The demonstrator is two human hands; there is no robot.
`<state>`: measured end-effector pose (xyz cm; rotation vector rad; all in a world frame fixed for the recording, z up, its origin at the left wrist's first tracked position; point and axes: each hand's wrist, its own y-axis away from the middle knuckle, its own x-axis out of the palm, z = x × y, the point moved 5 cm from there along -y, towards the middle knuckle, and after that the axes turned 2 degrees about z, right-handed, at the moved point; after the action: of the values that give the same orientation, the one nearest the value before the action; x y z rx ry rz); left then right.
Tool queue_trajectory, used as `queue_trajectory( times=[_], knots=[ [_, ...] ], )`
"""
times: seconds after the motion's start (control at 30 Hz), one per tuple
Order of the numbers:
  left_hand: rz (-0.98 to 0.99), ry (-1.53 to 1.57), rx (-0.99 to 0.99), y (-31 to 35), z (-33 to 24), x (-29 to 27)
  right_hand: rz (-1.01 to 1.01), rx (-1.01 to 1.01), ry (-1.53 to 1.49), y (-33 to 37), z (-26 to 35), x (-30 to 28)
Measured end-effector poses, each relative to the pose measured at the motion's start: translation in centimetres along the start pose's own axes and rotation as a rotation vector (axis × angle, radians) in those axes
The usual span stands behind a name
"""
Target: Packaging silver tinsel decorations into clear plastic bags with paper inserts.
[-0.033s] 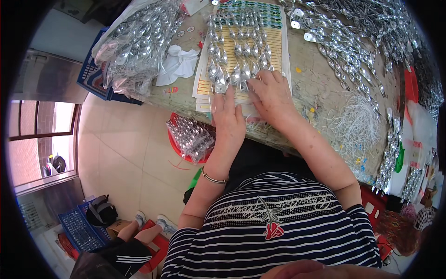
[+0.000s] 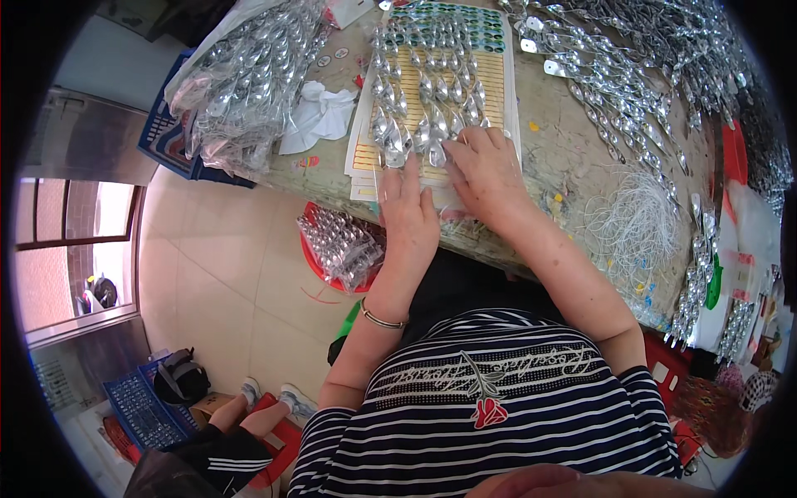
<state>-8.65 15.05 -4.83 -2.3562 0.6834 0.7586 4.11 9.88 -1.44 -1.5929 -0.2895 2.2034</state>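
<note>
I figured light, even pressure suited the silver strips [image 2: 437, 153] on the desk [image 2: 564, 108]'s yellow sheets [image 2: 499, 83]; my left hand [image 2: 408, 216] and right hand [image 2: 490, 174] sat by their near ends; couldn't tell if either grip was closed.

Bright, L window [image 2: 79, 244] overexp., glare on silver strips [image 2: 393, 135], edges bent.

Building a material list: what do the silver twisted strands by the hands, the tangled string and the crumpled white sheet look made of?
Twisted strands: thin metal or metallised plastic, mirror-bright; sharp highlights on each twist, can't tell which.
Tangled string: maybe synthetic, pale, seemingly semi-gloss; fine loose loops, fibre unclear.
Crumpled white sheet: probably tissue paper, matte; soft creases, no glare.
</note>
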Motion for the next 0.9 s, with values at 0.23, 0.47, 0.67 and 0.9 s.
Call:
queue_trajectory(
  times=[0.23,0.47,0.67,0.9],
  knots=[
    [-0.053,-0.005,0.069,-0.1,-0.7,0.1,-0.173,0.013,-0.119,-0.7,0.1,-0.5],
    [-0.008,0.055,0.031,0.2,0.0,0.6,-0.087,-0.038,-0.239,-1.0,1.3,0.8],
    [-0.048,0.094,0.067,0.1,0.2,-0.1,0.004,-0.082,-0.048,-0.4,1.3,1.6],
    [-0.008,0.043,-0.009,0.5,0.6,-0.2,0.151,-0.046,0.084,-1.2,0.9,0.9]
  ],
)
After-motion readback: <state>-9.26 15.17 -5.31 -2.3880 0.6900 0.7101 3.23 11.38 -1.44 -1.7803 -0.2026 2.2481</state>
